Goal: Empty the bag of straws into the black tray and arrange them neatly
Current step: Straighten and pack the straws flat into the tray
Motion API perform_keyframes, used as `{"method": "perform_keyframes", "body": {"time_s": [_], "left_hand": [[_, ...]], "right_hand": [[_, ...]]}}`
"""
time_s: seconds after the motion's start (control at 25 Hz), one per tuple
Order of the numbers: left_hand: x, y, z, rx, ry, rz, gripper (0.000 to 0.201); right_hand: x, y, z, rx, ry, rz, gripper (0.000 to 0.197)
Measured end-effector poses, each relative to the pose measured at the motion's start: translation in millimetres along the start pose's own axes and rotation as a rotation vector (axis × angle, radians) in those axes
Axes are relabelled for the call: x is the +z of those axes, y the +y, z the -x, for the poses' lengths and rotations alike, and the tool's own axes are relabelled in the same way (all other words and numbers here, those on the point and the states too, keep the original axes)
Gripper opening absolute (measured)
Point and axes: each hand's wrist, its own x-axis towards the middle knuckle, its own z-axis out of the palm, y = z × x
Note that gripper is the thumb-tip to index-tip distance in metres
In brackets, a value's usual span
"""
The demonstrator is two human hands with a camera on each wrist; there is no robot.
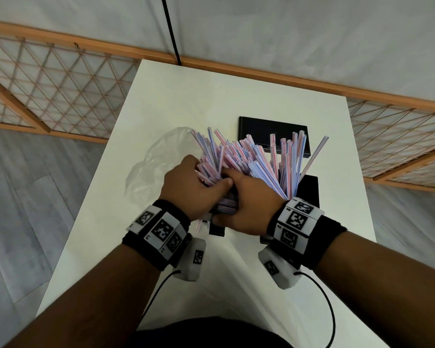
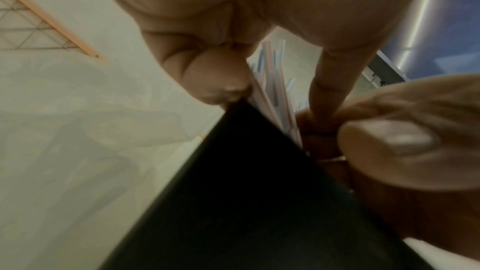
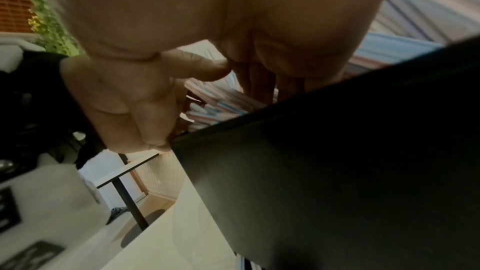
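Observation:
A mass of pink- and blue-striped straws (image 1: 251, 159) fans up and away out of the black tray (image 1: 271, 128) in the middle of the white table. My left hand (image 1: 194, 187) grips the near ends of the straws from the left, fingers curled into the bundle. My right hand (image 1: 249, 197) holds the same bundle from the right, fingers buried among the straws and thumb down at the tray's near end. The wrist views show the tray wall (image 2: 246, 192) (image 3: 337, 171) close up, with straws (image 2: 272, 81) (image 3: 221, 106) behind it. The clear plastic bag (image 1: 158, 162) lies flat and slack to the left.
The white table (image 1: 211, 96) ends in edges on the left, the right and the far side. A wooden lattice screen (image 1: 48, 79) stands beyond it. A black cable (image 1: 171, 33) hangs down at the far edge. One straw (image 1: 314, 156) sticks out to the right.

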Motion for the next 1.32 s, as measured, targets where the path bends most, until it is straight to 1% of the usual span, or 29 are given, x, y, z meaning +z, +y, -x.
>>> {"method": "perform_keyframes", "body": {"time_s": [0.08, 0.16, 0.24, 0.32, 0.48, 0.56, 0.64, 0.72, 0.8, 0.92, 1.0, 1.12, 1.24, 1.32], "left_hand": [[-4, 5, -4, 0.018, -0.013, -0.058, 0.036], [-5, 10, -7, 0.073, -0.031, -0.102, 0.031], [-5, 16, -9, 0.124, -0.042, -0.131, 0.025], [-5, 19, -11, 0.133, -0.045, -0.154, 0.017], [-3, 17, -14, 0.085, -0.012, -0.095, 0.023], [-4, 19, -15, 0.060, 0.028, -0.073, 0.034], [-8, 21, -17, 0.066, 0.072, -0.067, 0.038], [-12, 23, -20, 0.090, 0.097, -0.063, 0.034], [-13, 23, -20, 0.100, 0.112, -0.054, 0.031], [-12, 27, -14, 0.131, 0.153, -0.036, 0.038], [-15, 31, -9, 0.170, 0.201, -0.020, 0.036], [-23, 37, -4, 0.223, 0.254, 0.001, 0.030], [-23, 44, 1, 0.304, 0.244, -0.014, 0.033], [-20, 45, 1, 0.283, 0.227, 0.009, 0.031]], "right_hand": [[2, -1, -3, 0.003, -0.022, -0.066, 0.086], [1, -3, -4, -0.003, -0.029, -0.150, 0.087], [0, -4, -5, -0.019, -0.003, -0.221, 0.085], [-5, -4, -4, -0.022, 0.039, -0.289, 0.082], [-14, -1, 4, -0.026, 0.114, -0.358, 0.066], [-19, 0, 14, -0.012, 0.146, -0.367, 0.054], [-25, 0, 26, -0.008, 0.180, -0.376, 0.040], [-31, -1, 36, -0.015, 0.228, -0.351, 0.032], [-32, 1, 41, -0.004, 0.262, -0.249, 0.028], [-28, 1, 45, 0.005, 0.233, -0.017, 0.027], [-24, 2, 49, -0.003, 0.216, 0.094, 0.030], [-26, 8, 52, 0.039, 0.266, 0.080, 0.038], [-26, 10, 50, 0.049, 0.265, 0.103, 0.041], [-23, 10, 45, 0.044, 0.240, 0.148, 0.045]]}}
